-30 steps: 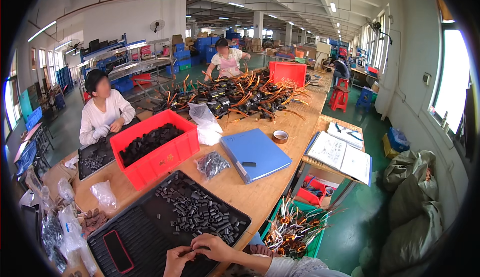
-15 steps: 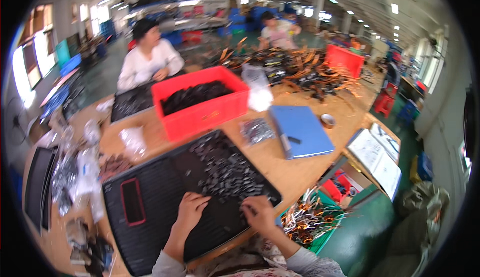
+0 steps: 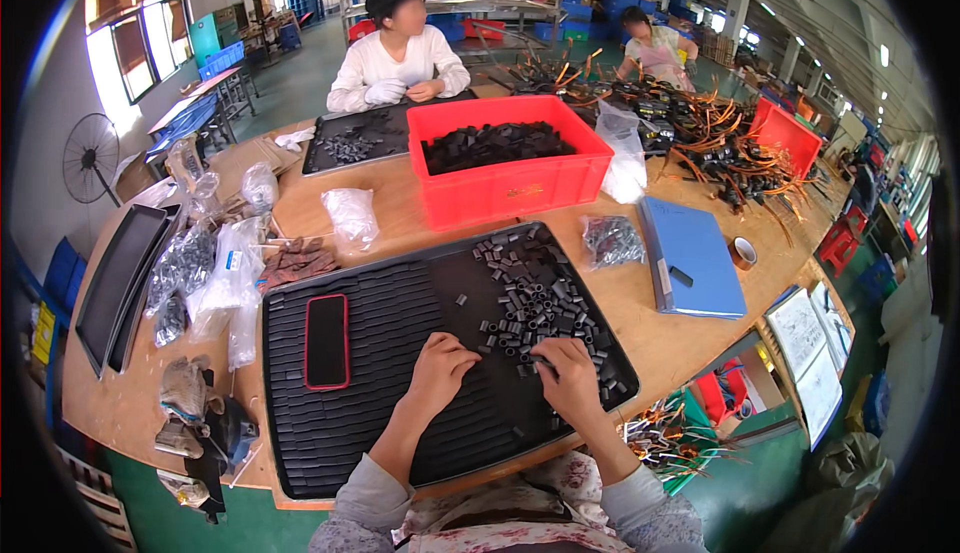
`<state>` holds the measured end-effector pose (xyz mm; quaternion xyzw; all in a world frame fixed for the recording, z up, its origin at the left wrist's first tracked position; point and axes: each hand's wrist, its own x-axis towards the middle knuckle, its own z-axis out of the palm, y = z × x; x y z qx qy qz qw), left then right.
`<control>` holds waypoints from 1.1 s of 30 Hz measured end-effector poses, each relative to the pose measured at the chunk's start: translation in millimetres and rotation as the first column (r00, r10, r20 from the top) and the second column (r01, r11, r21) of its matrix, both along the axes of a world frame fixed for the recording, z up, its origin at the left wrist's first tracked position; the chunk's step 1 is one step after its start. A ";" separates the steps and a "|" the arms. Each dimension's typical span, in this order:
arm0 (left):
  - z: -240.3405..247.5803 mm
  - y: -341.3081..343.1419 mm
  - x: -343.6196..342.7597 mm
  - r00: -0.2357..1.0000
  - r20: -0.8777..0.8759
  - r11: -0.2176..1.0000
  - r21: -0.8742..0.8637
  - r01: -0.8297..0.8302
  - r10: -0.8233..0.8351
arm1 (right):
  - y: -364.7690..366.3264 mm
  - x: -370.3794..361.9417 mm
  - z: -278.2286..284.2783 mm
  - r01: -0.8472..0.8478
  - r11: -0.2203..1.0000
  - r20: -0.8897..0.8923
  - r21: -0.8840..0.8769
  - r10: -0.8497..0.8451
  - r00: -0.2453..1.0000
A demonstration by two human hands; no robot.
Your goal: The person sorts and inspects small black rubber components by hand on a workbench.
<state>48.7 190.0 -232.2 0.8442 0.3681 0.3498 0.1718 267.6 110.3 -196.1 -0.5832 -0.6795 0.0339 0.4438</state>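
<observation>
A black tray (image 3: 455,298) lies before me on the wooden table. Neat rows of flat black pieces (image 3: 375,408) cover its left part, and a heap of short black tubes (image 3: 535,318) is loose at the right. My left hand (image 3: 440,368) is closed at the right ends of the rows, thumb and fingers pinched; what they hold, if anything, is too small to make out. At the heap's near edge, my right hand (image 3: 568,373) is closed with a small dark tube at its fingertips. A red-edged phone (image 3: 327,343) rests on the rows.
Beyond the tray stands a red bin (image 3: 510,193) of black pieces. A blue folder (image 3: 695,258), tape roll (image 3: 742,253) and bagged parts (image 3: 613,241) are to its right. Plastic bags (image 3: 225,273) and gloves (image 3: 185,403) lie left. Two people sit across the table, near piled wires (image 3: 720,143).
My view has swung, so the table and tray appear farther right and higher, and the picture is sharper. Both hands stay over about the same parts of the tray.
</observation>
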 end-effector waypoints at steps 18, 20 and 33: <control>4.3 -12.8 3.5 0.999 -0.005 0.998 -0.042 0.038 -0.038 | 47.3 -8.5 -30.9 -0.173 0.985 0.471 -0.027 0.165 0.866; 4.1 -12.2 3.0 0.999 -0.005 0.998 -0.048 0.037 -0.037 | 39.5 -4.0 -23.7 -0.184 0.983 0.461 -0.021 0.173 0.870; 4.1 -12.7 3.5 0.999 -0.026 0.998 0.058 0.035 -0.033 | 116.5 -60.4 -18.0 -0.311 0.948 0.319 -0.066 0.316 0.894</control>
